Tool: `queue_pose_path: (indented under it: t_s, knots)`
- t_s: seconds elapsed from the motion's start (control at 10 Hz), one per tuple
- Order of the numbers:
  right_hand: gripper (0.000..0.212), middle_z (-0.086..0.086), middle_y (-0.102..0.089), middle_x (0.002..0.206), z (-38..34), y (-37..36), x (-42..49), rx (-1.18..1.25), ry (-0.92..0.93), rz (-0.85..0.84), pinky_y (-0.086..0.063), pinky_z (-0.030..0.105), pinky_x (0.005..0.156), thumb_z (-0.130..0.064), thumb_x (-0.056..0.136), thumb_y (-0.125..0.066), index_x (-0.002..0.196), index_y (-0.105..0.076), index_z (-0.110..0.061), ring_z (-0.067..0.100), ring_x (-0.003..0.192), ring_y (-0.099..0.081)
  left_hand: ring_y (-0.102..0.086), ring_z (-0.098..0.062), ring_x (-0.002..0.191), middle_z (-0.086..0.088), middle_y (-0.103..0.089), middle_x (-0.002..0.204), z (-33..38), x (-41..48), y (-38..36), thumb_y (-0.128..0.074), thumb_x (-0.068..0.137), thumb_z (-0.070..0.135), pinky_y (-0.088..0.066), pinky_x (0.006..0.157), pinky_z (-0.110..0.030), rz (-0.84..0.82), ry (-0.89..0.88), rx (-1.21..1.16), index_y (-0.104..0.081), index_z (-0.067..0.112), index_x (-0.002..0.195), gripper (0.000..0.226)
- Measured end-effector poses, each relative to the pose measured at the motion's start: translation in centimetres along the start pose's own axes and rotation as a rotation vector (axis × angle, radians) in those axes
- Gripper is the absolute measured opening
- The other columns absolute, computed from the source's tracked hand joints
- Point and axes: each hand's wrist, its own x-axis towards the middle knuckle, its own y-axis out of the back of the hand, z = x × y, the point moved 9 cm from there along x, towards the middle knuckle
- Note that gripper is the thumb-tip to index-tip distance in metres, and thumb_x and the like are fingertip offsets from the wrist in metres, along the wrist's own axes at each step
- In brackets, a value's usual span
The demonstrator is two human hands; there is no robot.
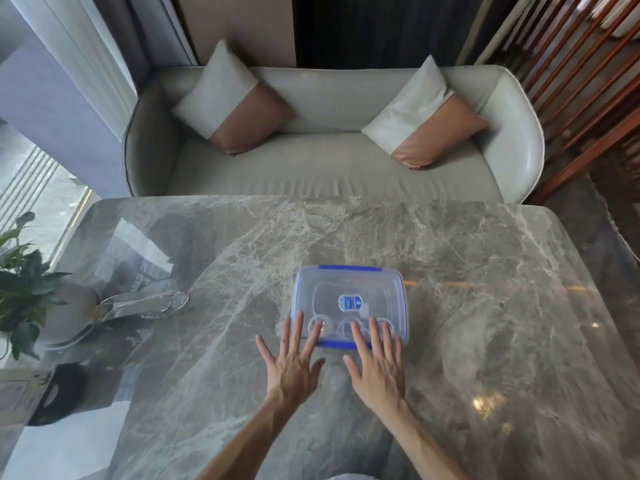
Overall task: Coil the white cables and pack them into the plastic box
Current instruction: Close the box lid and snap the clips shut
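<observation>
A clear plastic box (349,289) with blue clips and its lid on stands in the middle of the grey marble table (485,306). Coiled white cables (330,325) show faintly through the lid near its front edge. My left hand (294,358) lies flat with fingers spread, its fingertips resting on the lid's near left part. My right hand (377,358) lies the same way, fingertips on the lid's near right part. Neither hand grips anything.
A potted green plant (20,282) and a clear glass dish (145,303) sit at the table's left edge. A dark object (57,393) lies at the near left. A pale sofa (332,168) with two cushions stands beyond the far edge.
</observation>
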Motion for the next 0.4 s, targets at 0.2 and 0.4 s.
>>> queue_pose_path:
  t_s: [0.2,0.4]
  knots:
    - [0.071,0.004,0.002,0.169,-1.0,0.7,6.5,-0.103,0.019,-0.166,-0.002,0.048,0.123,-0.067,0.095,-0.024,0.157,-0.001,-0.039,0.028,0.155,0.002,0.027,-0.027,0.147,0.002,0.031,0.159,-1.9,5.0,3.2,-0.025,0.091,0.070,0.013,0.095,-0.082,-0.078,0.084,0.114,0.020,0.046,0.148,0.077]
    - [0.067,0.003,-0.004,0.168,-1.6,2.7,7.2,-0.061,0.020,-0.412,-0.012,0.050,0.121,-0.066,0.095,-0.028,0.155,-0.007,-0.046,0.029,0.153,-0.009,0.014,-0.032,0.151,-0.004,0.010,0.165,-0.9,5.5,5.4,-0.027,0.091,0.073,0.016,0.105,-0.074,-0.286,0.042,0.106,-0.002,0.043,0.154,0.074]
